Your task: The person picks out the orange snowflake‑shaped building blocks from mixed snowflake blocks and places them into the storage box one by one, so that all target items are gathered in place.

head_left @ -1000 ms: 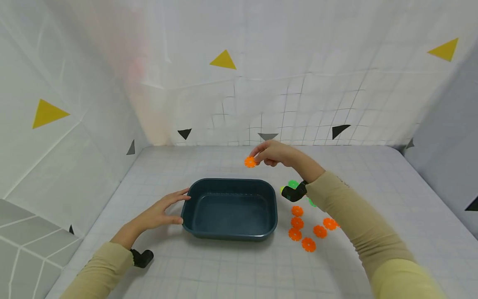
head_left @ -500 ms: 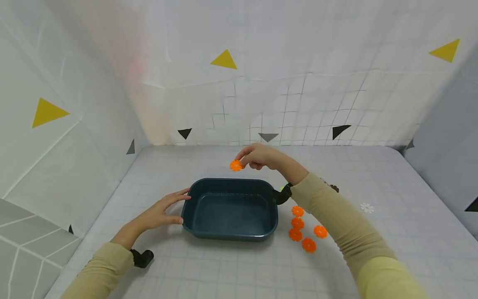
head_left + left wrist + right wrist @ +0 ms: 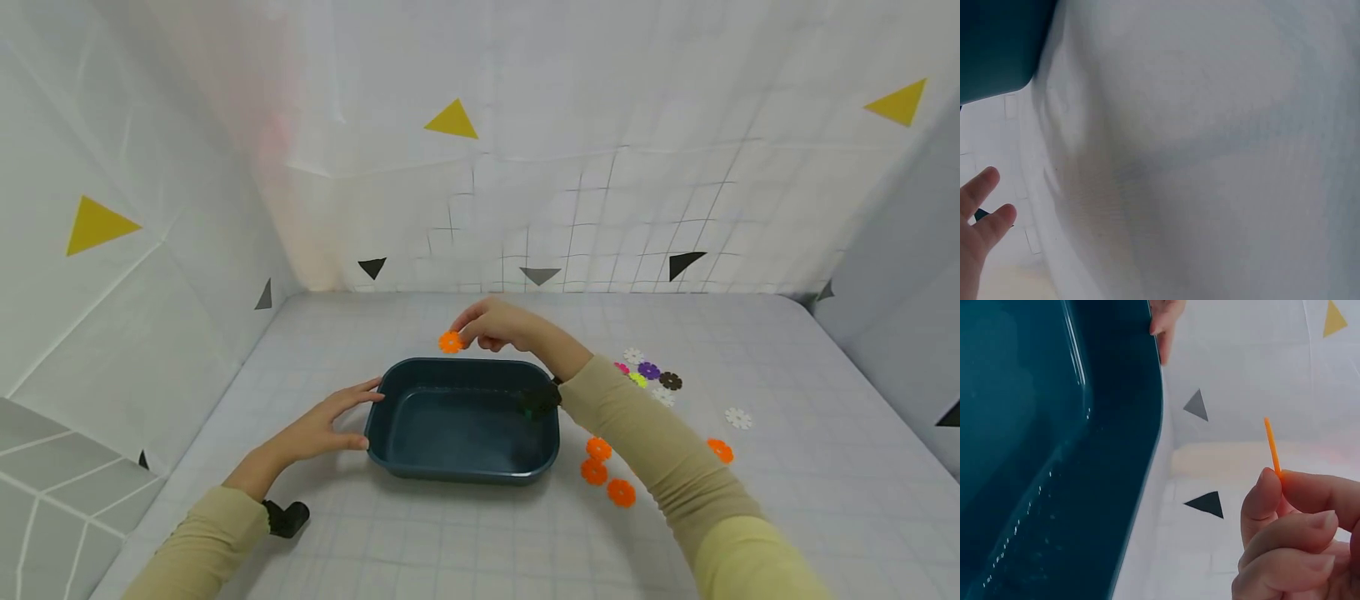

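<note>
Above the far side of the dark teal basin (image 3: 461,477), my right hand (image 3: 506,325) pinches an orange notched, flower-shaped disc (image 3: 451,342) between thumb and fingertips. The right wrist view shows that disc (image 3: 1273,447) edge-on as a thin strip, its lower end between the fingers. My left hand (image 3: 318,429) rests against the basin's left end with its fingers spread, thumb and fingertips at the rim. Two of its fingers show in the left wrist view. Only bare floor is visible inside the basin, partly behind the right wrist's black camera.
Right of the basin lie several orange discs (image 3: 594,472), some hidden by the right forearm. Farther back is a loose cluster of white, purple (image 3: 649,371), pink, yellow and brown discs (image 3: 671,381). A white disc (image 3: 738,418) lies apart. White walls bound the table.
My right hand has moved left and slightly lower with the orange disc, over the basin's far edge. Its forearm now uncovers the coloured cluster. The left hand has stayed put.
</note>
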`<move>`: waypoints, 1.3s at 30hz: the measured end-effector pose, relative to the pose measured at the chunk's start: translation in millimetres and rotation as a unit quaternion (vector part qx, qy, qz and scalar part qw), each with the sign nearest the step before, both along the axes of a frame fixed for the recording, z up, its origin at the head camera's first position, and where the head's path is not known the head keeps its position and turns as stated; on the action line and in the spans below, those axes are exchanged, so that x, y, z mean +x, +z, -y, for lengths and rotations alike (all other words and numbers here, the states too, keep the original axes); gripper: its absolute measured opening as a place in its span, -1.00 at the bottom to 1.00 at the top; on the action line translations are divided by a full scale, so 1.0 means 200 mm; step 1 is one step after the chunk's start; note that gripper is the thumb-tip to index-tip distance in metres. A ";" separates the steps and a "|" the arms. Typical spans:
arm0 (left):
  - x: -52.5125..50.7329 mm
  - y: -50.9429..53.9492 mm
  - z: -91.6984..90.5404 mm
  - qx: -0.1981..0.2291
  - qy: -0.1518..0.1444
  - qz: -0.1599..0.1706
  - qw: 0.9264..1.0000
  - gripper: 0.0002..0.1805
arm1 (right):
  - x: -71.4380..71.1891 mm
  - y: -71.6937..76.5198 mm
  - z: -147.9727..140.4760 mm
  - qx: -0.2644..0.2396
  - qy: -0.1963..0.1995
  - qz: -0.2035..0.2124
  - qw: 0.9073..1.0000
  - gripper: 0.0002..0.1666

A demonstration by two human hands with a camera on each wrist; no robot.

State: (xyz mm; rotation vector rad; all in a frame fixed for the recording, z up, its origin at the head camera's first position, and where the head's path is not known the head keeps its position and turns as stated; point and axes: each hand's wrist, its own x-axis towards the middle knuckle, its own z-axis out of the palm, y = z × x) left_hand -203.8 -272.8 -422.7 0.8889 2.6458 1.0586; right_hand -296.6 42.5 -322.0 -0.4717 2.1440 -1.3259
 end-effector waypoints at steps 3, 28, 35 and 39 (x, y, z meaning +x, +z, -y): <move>0.00 0.00 0.00 -0.003 0.001 0.000 1.000 -0.29 | 0.00 -0.01 0.03 0.001 0.005 0.002 1.000 -0.70; -0.01 -0.01 0.01 0.009 -0.013 0.004 1.000 -0.30 | 0.05 -0.18 0.24 0.008 -0.023 0.005 1.000 -0.73; 0.00 0.00 0.00 0.007 -0.010 0.011 1.000 -0.30 | 0.06 -0.26 0.28 0.008 -0.030 -0.011 0.999 -0.72; 0.00 0.01 0.00 0.011 -0.013 0.011 1.000 -0.31 | 0.07 -0.27 0.29 0.015 -0.028 -0.020 0.999 -0.73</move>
